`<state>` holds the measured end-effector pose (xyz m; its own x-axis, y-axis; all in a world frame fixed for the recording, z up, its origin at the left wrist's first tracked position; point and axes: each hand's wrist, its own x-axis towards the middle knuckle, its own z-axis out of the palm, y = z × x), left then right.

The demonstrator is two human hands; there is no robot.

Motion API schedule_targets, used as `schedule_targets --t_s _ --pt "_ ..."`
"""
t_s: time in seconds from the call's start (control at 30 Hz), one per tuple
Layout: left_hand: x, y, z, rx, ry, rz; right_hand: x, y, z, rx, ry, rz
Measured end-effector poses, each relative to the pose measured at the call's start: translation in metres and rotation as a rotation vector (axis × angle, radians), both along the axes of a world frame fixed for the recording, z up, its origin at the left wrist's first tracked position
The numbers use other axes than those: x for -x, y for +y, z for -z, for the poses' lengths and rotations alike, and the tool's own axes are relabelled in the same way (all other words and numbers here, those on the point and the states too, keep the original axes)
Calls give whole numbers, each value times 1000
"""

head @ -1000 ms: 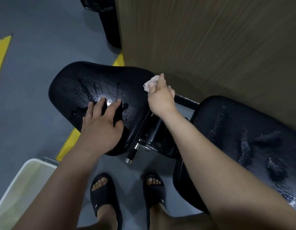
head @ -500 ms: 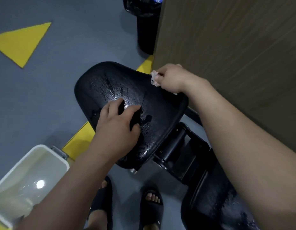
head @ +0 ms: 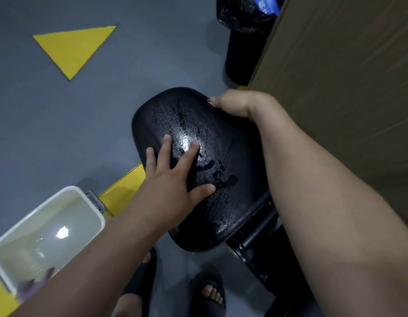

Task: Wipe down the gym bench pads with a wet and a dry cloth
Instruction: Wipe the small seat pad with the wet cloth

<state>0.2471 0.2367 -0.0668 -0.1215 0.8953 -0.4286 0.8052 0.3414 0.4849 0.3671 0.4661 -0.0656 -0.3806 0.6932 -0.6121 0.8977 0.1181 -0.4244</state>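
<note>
A black gym bench pad [head: 221,124] fills the middle of the head view, its surface wet and shiny with streaks. My left hand [head: 173,179] lies flat on it with fingers spread, pressing a dark cloth [head: 192,172] that shows between my fingers. At the pad's far right edge my right hand [head: 235,102] is curled, and a small bit of a pale cloth [head: 209,101] sticks out of it. The rest of that cloth is hidden in my hand.
A white bucket [head: 93,202] of water stands on the grey floor at the lower left. A brown wood-grain panel [head: 335,88] rises on the right, close to the pad. A black bin [head: 241,49] stands behind. The bench frame [head: 255,236] and my sandalled feet [head: 212,291] are below.
My left hand has slid farther along the pad and its fingers have spread out. My right hand has closed in at the pad's far edge, hiding most of the pale cloth.
</note>
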Motion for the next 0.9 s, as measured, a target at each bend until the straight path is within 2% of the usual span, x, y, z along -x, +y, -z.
schedule_targets --t_s 0.13,0.3,0.47,0.63,0.8,0.9 --pt "0 1 -1 13 -8 12 6 -5 -3 21 60 40" --pt "-2 3 -7 52 -21 13 -41 -16 -16 -54 -63 -66" --pt "-2 2 -7 39 -16 8 -75 -19 -20 -92 -98 -44" --pt "-2 3 -3 29 33 43 -32 0 -6 -93 -21 -19" --pt "-1 4 2 -2 74 70 48 17 -7 19 171 -7" --pt "-2 2 1 -3 75 79 86 22 0 40 174 -102"
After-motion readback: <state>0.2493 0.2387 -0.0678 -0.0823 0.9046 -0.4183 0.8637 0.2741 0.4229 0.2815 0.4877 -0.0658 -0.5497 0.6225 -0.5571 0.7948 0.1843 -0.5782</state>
